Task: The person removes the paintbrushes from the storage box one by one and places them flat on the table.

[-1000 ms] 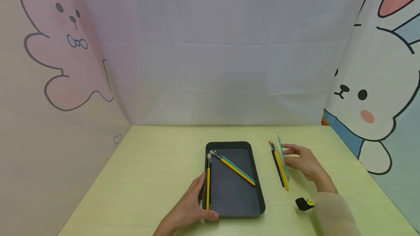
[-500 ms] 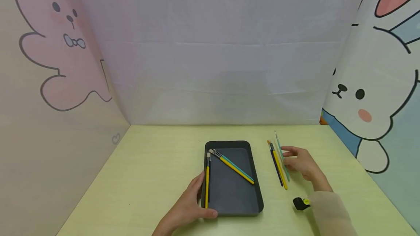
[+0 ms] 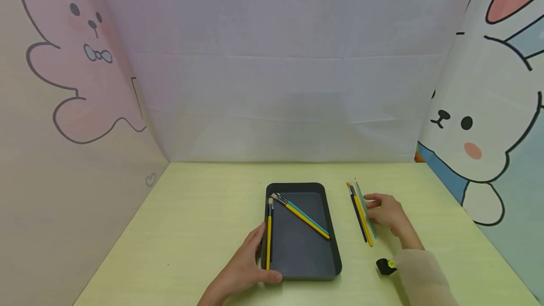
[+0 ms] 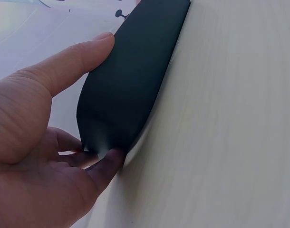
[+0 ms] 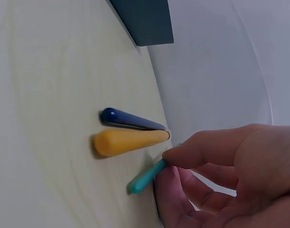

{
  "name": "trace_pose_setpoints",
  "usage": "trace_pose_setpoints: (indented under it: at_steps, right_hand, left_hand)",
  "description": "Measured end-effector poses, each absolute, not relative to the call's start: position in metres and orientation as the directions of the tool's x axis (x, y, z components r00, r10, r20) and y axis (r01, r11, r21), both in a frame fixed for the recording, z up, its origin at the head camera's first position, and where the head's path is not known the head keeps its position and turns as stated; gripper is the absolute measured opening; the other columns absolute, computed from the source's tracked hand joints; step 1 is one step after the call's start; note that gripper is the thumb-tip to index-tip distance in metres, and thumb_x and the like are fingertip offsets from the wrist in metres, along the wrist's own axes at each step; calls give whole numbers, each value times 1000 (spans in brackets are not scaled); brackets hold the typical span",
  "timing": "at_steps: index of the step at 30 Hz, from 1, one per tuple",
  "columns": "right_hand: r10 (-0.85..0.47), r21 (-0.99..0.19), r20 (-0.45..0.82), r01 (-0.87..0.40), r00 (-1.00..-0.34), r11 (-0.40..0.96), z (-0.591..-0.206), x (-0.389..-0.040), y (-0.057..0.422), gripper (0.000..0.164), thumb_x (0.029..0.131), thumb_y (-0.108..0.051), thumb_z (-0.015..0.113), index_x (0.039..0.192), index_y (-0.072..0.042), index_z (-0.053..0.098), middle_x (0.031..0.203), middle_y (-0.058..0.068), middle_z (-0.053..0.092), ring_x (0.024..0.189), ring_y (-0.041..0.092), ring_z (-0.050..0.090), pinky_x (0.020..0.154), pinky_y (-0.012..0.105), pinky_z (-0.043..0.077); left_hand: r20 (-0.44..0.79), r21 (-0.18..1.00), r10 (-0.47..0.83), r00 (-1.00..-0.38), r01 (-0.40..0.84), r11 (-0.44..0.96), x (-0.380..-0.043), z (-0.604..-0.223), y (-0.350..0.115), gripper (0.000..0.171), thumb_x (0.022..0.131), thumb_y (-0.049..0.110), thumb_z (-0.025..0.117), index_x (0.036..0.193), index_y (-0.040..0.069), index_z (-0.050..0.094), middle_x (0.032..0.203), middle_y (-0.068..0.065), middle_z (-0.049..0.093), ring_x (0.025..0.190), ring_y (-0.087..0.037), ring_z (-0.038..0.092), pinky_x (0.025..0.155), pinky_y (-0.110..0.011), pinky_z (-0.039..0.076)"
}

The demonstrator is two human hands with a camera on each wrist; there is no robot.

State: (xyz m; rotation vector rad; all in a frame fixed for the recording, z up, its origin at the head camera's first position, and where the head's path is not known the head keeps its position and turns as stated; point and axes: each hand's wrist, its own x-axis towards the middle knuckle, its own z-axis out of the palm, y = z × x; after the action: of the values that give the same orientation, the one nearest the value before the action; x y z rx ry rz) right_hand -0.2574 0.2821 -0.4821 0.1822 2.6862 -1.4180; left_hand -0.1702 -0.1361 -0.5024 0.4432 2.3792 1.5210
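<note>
A dark grey rectangular tray (image 3: 303, 259) lies on the table, its near left corner gripped by my left hand (image 3: 244, 266). In the left wrist view the thumb presses the tray's rim while the other fingers curl at its corner. My right hand (image 3: 387, 212) pinches a thin teal paintbrush (image 5: 147, 180) between thumb and fingers, right of the tray. Its bristle end points away, and its handle end is close over the table. Just left of it lie a yellow paintbrush (image 3: 361, 216) and a navy paintbrush (image 3: 358, 214), side by side.
Inside the tray, a yellow brush (image 3: 269, 240) and a dark one run along the left wall. Another yellow brush (image 3: 308, 222) and a teal one (image 3: 306, 216) cross it diagonally. A black wrist camera (image 3: 384, 267) is at the right sleeve. A white sheet (image 3: 272, 107) hangs behind the table.
My right hand has come down slightly, and the teal paintbrush's bristle end has dropped nearer the yellow and navy brushes. The left hand keeps its grip on the tray.
</note>
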Motion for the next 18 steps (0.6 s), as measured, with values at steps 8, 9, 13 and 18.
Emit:
trace_pose_setpoints:
  at_steps: [8, 9, 13, 18]
  right_hand:
    - [70, -736, -113, 131, -991, 664, -480, -257, 277, 56, 83, 7, 70, 138, 13, 60, 109, 22, 70, 89, 27, 64, 68, 30, 57]
    - [67, -722, -111, 127, -992, 680, -479, -257, 277, 56, 82, 6, 70, 137, 13, 61, 107, 21, 70, 88, 27, 64, 68, 30, 56]
    - [52, -687, -99, 106, -994, 719, -480, -258, 277, 56, 82, 5, 70, 136, 13, 62, 102, 17, 71, 85, 27, 62, 68, 33, 53]
    - [40, -659, -87, 87, -995, 747, -482, -259, 277, 55, 83, 2, 71, 135, 13, 62, 100, 15, 71, 84, 25, 63, 69, 36, 54]
  left_hand:
    - [-63, 910, 405, -912, 114, 398, -171, -501, -136, 131, 75, 37, 99, 172, 16, 14, 174, -13, 22, 153, -33, 38, 120, -49, 40]
    - [-63, 910, 406, -912, 114, 397, -171, -501, -136, 131, 75, 37, 99, 172, 16, 14, 174, -13, 22, 154, -33, 38, 120, -49, 40]
    - [-60, 912, 410, -910, 116, 393, -171, -501, -136, 131, 75, 38, 99, 172, 17, 14, 174, -13, 22, 154, -32, 38, 120, -49, 40]
    - [-63, 916, 410, -910, 111, 386, -171, -501, -136, 132, 75, 38, 99, 172, 13, 13, 174, -14, 21, 154, -34, 37, 121, -52, 39]
